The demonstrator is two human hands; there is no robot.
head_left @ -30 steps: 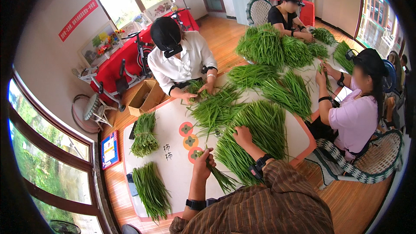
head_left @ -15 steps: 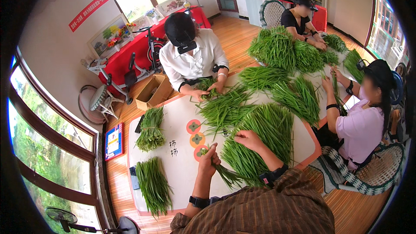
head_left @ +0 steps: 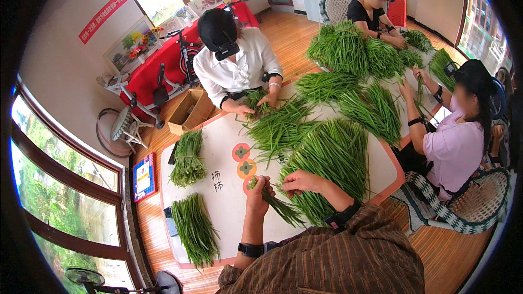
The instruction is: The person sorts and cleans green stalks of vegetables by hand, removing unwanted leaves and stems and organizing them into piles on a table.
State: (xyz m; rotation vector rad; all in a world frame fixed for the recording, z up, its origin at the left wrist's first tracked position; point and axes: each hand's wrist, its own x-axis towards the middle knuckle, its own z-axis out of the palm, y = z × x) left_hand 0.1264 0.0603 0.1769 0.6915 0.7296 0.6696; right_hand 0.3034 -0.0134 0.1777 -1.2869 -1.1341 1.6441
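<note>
Wrapped closed, the left hand point(head_left: 258, 198) is gripping a slim bunch of green stalks point(head_left: 284, 210) in the head view, the leafy length slanting down rightward above the near edge of the worktop point(head_left: 231, 220). Just beside it, the right hand point(head_left: 304, 182) is hanging half curled, thumb and forefinger drawn together; whether they are pinching a stalk cannot be told. A large green heap point(head_left: 340, 152) is lying behind that hand, spreading toward the right corner. Along the left edge, a tied bundle point(head_left: 188, 159) is resting toward the far corner, and a second bundle point(head_left: 195, 231) is lying toward the near corner. At the far edge, a co-worker in white point(head_left: 239, 68) is holding greens behind a loose pile point(head_left: 279, 132). On the right, a co-worker in pink point(head_left: 455, 144) is raising some stalks point(head_left: 420, 86).
</note>
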